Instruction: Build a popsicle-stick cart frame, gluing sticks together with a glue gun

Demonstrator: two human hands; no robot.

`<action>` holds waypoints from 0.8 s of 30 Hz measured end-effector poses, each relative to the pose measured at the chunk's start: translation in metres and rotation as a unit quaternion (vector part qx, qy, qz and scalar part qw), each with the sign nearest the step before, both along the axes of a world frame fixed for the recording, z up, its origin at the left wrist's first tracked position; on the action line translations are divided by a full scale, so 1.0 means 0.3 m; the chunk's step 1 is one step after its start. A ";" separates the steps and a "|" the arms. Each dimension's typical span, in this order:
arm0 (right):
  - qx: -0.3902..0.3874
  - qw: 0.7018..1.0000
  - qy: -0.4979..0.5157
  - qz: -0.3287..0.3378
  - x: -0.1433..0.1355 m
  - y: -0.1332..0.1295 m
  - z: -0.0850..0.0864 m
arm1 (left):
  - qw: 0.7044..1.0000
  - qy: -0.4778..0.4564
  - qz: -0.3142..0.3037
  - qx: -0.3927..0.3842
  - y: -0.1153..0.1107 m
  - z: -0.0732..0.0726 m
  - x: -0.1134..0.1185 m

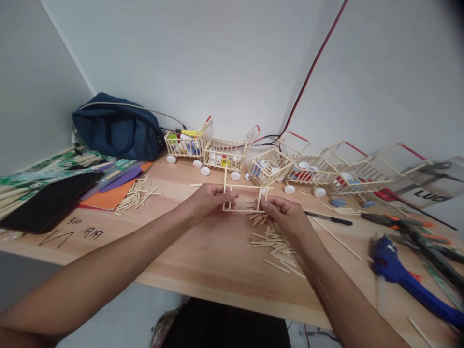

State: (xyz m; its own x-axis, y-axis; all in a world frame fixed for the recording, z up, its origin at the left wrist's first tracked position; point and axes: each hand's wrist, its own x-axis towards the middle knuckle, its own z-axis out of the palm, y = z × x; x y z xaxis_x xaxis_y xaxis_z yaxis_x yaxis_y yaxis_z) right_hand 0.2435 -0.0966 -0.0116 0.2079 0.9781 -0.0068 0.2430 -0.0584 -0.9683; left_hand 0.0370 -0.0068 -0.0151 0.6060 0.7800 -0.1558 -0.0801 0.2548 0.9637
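Between my two hands a small frame of thin wooden sticks (243, 210) is held up over the table. My left hand (214, 199) pinches its left side, near an upright stick that rises above the rest. At the lower right corner, the fingers of my right hand (281, 210) are closed on the same frame. A pile of short cut sticks (277, 244) lies just below and beside my right hand. Behind the frame stand several small stick carts, among them one with white wheels (221, 153).
A blue bag (118, 128) sits at the back left, with a black tablet-like object (50, 200), orange paper (105, 197) and another stick pile (139, 193) before it. On the right are a black pen (329, 218), pliers (384, 220) and a blue glue gun (398, 275).
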 end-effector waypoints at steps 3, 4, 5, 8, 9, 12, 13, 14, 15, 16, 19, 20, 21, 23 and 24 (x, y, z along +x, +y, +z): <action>0.005 1.000 0.008 0.017 -0.002 0.004 -0.019 | 1.000 0.019 0.018 0.012 -0.014 0.006 -0.007; 0.005 1.000 0.008 0.022 -0.003 0.005 -0.023 | 0.999 0.023 0.022 0.011 -0.017 0.008 -0.009; 0.004 1.000 0.007 0.024 -0.004 0.005 -0.026 | 0.999 0.025 0.023 0.008 -0.019 0.010 -0.010; 0.000 1.000 0.005 0.018 -0.010 0.003 -0.023 | 1.000 0.016 0.018 -0.010 -0.017 0.005 -0.014; -0.002 1.000 0.007 0.013 -0.014 0.002 -0.020 | 1.000 0.010 0.013 -0.017 -0.015 0.002 -0.014; -0.002 1.000 0.016 0.001 -0.024 -0.003 -0.012 | 0.999 -0.006 0.005 -0.032 -0.012 -0.005 -0.016; 0.000 1.000 0.018 0.000 -0.026 -0.004 -0.010 | 0.999 -0.008 0.005 -0.032 -0.012 -0.007 -0.016; 0.002 1.000 0.019 0.001 -0.028 -0.005 -0.009 | 0.999 -0.009 0.005 -0.032 -0.013 -0.007 -0.017; 0.004 1.000 0.020 0.002 -0.029 -0.005 -0.009 | 0.999 -0.010 0.005 -0.032 -0.014 -0.006 -0.018; 0.006 1.000 0.019 0.003 -0.030 -0.005 -0.009 | 0.999 -0.011 0.004 -0.033 -0.014 -0.005 -0.020; 0.009 1.000 0.012 0.012 -0.029 -0.006 -0.014 | 0.999 -0.013 0.002 -0.041 -0.017 0.000 -0.024; 0.007 1.000 0.010 0.017 -0.029 -0.006 -0.016 | 0.999 -0.013 0.003 -0.042 -0.017 0.002 -0.026; 0.005 1.000 0.009 0.023 -0.028 -0.006 -0.018 | 0.999 -0.012 0.003 -0.041 -0.018 0.004 -0.027; 0.000 1.000 0.004 0.028 -0.028 -0.006 -0.021 | 0.999 -0.010 0.004 -0.038 -0.020 0.008 -0.028; -0.001 1.000 0.000 0.026 -0.028 -0.006 -0.022 | 0.999 -0.010 0.004 -0.038 -0.022 0.009 -0.028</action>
